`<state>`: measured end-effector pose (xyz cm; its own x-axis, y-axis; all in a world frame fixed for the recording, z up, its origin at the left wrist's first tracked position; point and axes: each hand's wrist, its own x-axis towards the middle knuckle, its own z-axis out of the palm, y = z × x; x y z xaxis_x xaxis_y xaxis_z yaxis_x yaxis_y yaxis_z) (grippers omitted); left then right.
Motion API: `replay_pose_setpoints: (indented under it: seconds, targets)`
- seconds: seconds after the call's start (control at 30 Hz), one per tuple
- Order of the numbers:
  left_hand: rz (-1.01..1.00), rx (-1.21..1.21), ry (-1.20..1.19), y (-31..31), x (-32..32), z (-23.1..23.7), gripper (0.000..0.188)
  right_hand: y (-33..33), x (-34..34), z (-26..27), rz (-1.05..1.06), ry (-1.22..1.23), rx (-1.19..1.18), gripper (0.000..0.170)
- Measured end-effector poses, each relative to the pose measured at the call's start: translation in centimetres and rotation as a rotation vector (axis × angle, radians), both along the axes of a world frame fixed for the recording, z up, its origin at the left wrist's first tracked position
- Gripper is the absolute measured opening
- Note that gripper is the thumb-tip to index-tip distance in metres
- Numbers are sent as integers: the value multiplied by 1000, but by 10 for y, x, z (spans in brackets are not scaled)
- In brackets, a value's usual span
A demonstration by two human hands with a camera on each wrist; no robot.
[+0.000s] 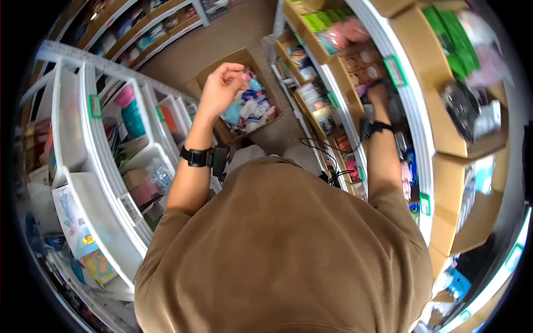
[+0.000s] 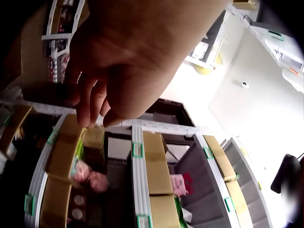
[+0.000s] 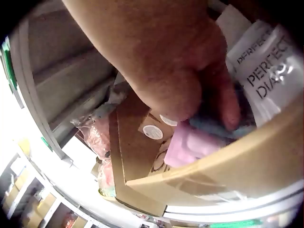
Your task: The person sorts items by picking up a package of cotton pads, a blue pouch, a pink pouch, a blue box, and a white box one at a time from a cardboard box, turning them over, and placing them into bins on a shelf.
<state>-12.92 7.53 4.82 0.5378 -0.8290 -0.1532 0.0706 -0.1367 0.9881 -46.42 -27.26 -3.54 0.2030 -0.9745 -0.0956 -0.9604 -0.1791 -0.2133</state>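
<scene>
My left hand [image 1: 222, 89] is raised in the aisle, its fingers loosely bent and nothing in them. Below it, on the floor, an open cardboard box [image 1: 194, 87] contains a jumble of small packaged goods [image 1: 252, 108]. On the right, my right hand [image 1: 378, 95] reaches into a shelf box. The right wrist view shows one finger pointing down over a dark blue-teal item [image 3: 213, 127]; the thumb tip is hidden, so I cannot tell whether the item is gripped. Beside it lie a pink plastic piece [image 3: 190, 147] and white lettered packets [image 3: 270, 71].
Clear bins [image 1: 102, 211] line the left shelving. Cardboard bins [image 1: 449, 188] fill the right shelves, one with green packs [image 1: 451, 36]. Pink bagged items [image 1: 347, 34] sit beyond the right hand. A black cable [image 1: 327, 147] hangs near the right shelf.
</scene>
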Motion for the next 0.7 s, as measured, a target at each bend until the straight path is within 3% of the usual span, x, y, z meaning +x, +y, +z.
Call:
replay_pose_setpoints:
  seconds: [0.03, 0.07, 0.1, 0.17, 0.23, 0.33, 0.37, 0.43, 0.5, 0.57, 0.63, 0.67, 0.7]
  targets:
    - [83, 35, 39, 6, 17, 0, 24, -9, -10, -18, -15, 5, -18, 38]
    - [138, 38, 12, 12, 37, -9, 24, 6, -4, -1, -130, 48, 23, 43]
    - [194, 41, -11, 17, 56, -19, 23, 24, 0, 14, -64, 103, -8, 47]
    - [286, 108, 25, 24, 79, -28, 23, 58, 11, 25, 136, -15, -264, 37]
    - [358, 148, 78, 23, 91, -43, 22, 95, 55, 55, 226, -87, -124, 28]
    - [328, 216, 123, 15, 91, -93, 19, 114, 115, 22, 490, -301, 165, 23]
    - [316, 277, 161, 11, 86, -112, 19, 121, 137, 5, 523, -357, 316, 22]
    - [227, 385, 148, 8, 75, -153, 20, 118, 166, -67, 745, -321, 346, 22]
    - [180, 486, 229, 11, 66, -219, 20, 116, 181, -162, 724, -330, 636, 23]
    - [163, 519, 265, 22, 48, -312, 21, 115, 186, -230, 865, -45, 691, 27]
    - [76, 625, 61, 26, 31, -382, 22, 123, 181, -295, 805, 73, 801, 31]
    - [34, 684, 100, 10, 32, -366, 22, 126, 181, -317, 804, 77, 804, 31]
    - [-54, 774, 77, -1, 33, -383, 22, 132, 179, -337, 758, 76, 801, 32]
